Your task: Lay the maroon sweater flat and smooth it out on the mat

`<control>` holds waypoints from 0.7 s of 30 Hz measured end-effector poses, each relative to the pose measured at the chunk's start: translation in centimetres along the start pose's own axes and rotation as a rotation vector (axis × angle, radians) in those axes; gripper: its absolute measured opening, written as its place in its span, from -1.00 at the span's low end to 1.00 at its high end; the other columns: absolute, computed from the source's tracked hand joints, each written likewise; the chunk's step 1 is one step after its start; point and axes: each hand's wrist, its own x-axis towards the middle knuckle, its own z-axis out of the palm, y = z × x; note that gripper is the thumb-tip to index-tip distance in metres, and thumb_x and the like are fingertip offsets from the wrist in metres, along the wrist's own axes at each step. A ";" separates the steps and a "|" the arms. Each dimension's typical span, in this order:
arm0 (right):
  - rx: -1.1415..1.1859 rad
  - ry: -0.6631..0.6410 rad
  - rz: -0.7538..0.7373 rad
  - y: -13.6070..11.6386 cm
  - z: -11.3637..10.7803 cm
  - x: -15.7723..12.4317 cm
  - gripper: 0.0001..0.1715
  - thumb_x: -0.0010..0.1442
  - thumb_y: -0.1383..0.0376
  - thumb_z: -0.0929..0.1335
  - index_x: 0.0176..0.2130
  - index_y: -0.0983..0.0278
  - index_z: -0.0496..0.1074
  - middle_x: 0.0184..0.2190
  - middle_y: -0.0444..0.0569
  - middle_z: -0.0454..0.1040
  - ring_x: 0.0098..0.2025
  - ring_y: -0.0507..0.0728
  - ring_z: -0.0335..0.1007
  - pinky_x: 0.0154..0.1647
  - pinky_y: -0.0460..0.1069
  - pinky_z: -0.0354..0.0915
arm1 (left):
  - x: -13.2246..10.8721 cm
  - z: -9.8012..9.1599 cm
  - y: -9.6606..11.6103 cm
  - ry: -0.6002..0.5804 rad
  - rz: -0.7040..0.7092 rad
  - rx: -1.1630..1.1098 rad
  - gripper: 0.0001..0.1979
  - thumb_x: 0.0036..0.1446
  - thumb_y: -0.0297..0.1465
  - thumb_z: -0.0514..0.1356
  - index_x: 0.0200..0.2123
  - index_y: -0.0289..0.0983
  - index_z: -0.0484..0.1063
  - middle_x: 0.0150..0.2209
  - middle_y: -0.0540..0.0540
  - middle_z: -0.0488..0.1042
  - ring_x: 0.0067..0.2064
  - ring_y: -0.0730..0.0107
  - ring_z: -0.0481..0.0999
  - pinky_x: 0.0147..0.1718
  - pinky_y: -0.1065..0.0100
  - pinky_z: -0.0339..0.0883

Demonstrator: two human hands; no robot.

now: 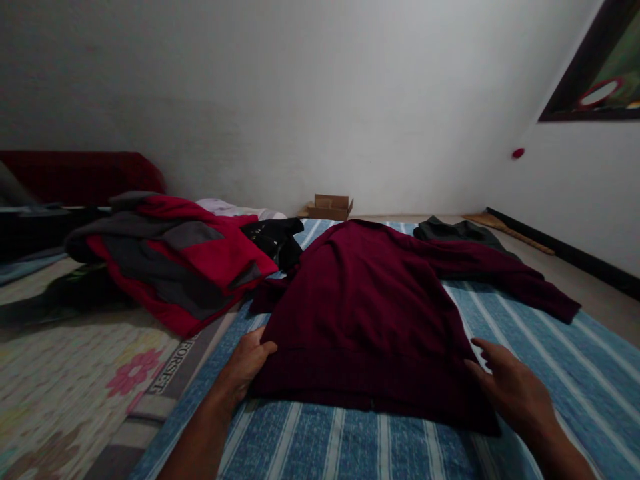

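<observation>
A maroon long-sleeved sweatshirt (365,300) lies spread on a blue striped sheet (550,360), its hem toward me and its right-hand sleeve stretched out to the side. At the left edge near the hem, my left hand (250,360) is closed on the fabric, thumb on top and the other fingers partly hidden. My right hand (515,380) is at the opposite edge, thumb and forefinger apart, the thumb at or very close to the cloth.
To the left are a heaped red and grey garment (185,253) and a black piece of clothing (275,240) on a flowered mat (75,373). Folded dark clothing (460,231) lies beyond the right sleeve. A cardboard box (330,208) stands by the wall.
</observation>
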 end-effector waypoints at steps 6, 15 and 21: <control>0.224 -0.060 -0.497 -11.1 2.0 0.9 -0.69 0.24 0.22 0.16 -0.31 0.24 0.42 -0.40 -0.04 0.42 -0.39 0.08 0.36 -0.36 -0.06 0.22 | 0.1 0.0 -0.3 0.029 0.023 0.014 -0.65 -0.25 -0.41 0.09 -0.29 -0.29 0.42 -0.42 -0.04 0.54 -0.36 0.19 0.51 -0.41 0.32 0.34; 0.017 -0.308 -0.388 -14.9 10.0 4.3 -0.78 0.13 0.36 0.27 -0.35 0.21 0.51 -0.33 -0.05 0.53 -0.26 0.11 0.44 -0.29 -0.11 0.18 | 0.3 -0.3 -1.1 0.020 0.003 0.007 -0.67 -0.21 -0.41 0.07 -0.28 -0.28 0.42 -0.41 -0.02 0.54 -0.31 0.17 0.52 -0.38 0.32 0.33; -0.061 -0.356 -0.361 -15.9 10.0 6.2 -0.72 0.20 0.30 0.21 -0.28 0.18 0.50 -0.30 -0.08 0.55 -0.19 0.11 0.44 -0.29 -0.11 0.16 | 0.1 -0.1 -0.8 0.052 0.021 0.040 -0.67 -0.21 -0.42 0.07 -0.30 -0.28 0.44 -0.42 -0.02 0.54 -0.34 0.19 0.51 -0.41 0.34 0.32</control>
